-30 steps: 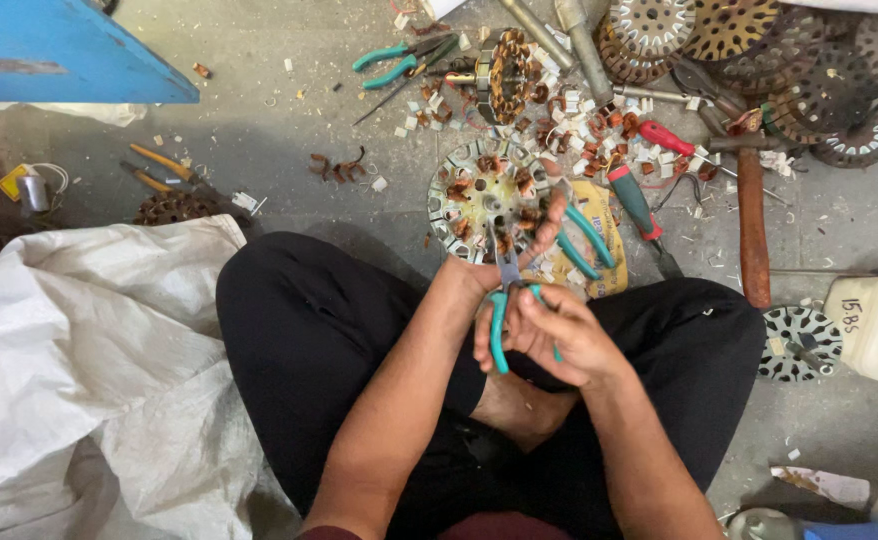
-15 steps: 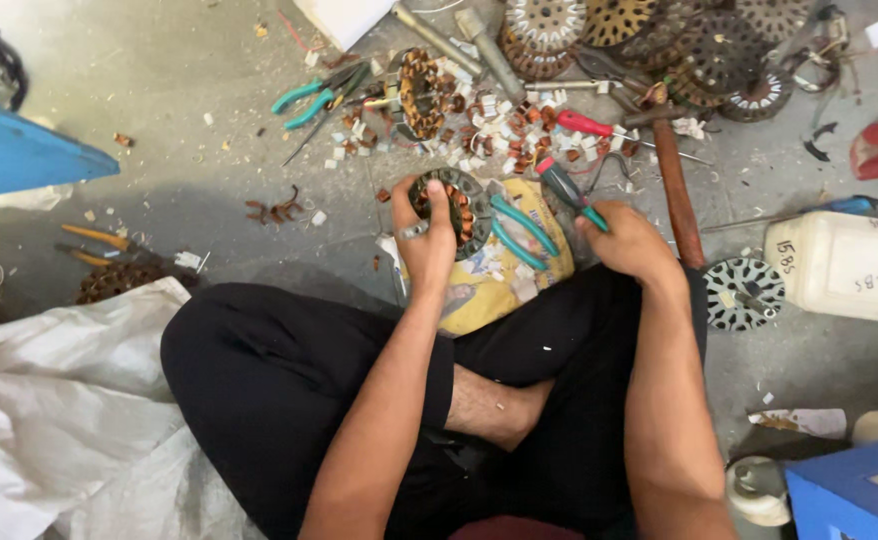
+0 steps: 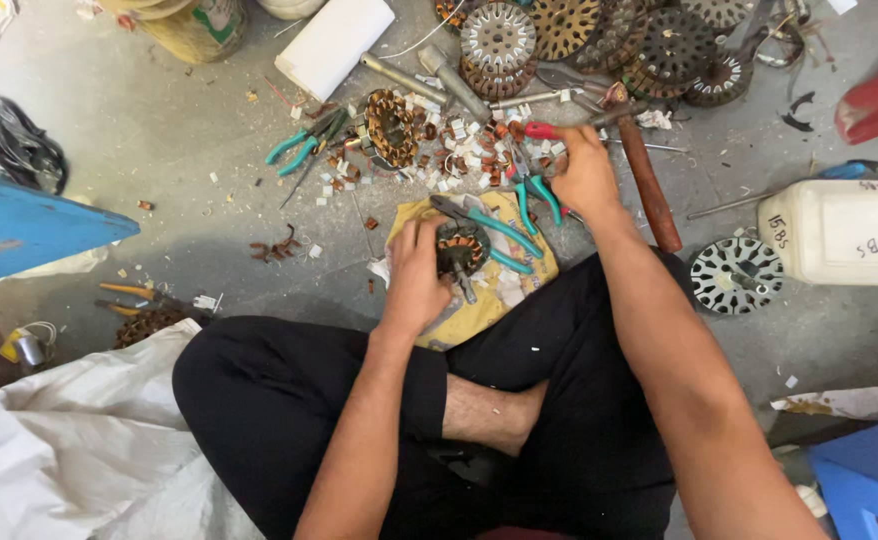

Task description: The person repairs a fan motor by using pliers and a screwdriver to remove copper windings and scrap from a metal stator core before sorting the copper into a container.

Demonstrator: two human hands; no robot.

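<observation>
**Stator pinned on cloth, hand among tools**

The left hand (image 3: 417,280) grips a round copper-wound metal stator (image 3: 462,247) on the yellow cloth (image 3: 529,275). The right hand (image 3: 584,172) closes over a red-handled tool (image 3: 541,131) beside teal-handled pliers (image 3: 531,195).

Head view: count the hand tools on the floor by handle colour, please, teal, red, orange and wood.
Teal-handled pliers: 3
Red-handled tool: 1
Orange-handled pliers: 1
Wooden-handled hammer: 1
Total: 6
</observation>
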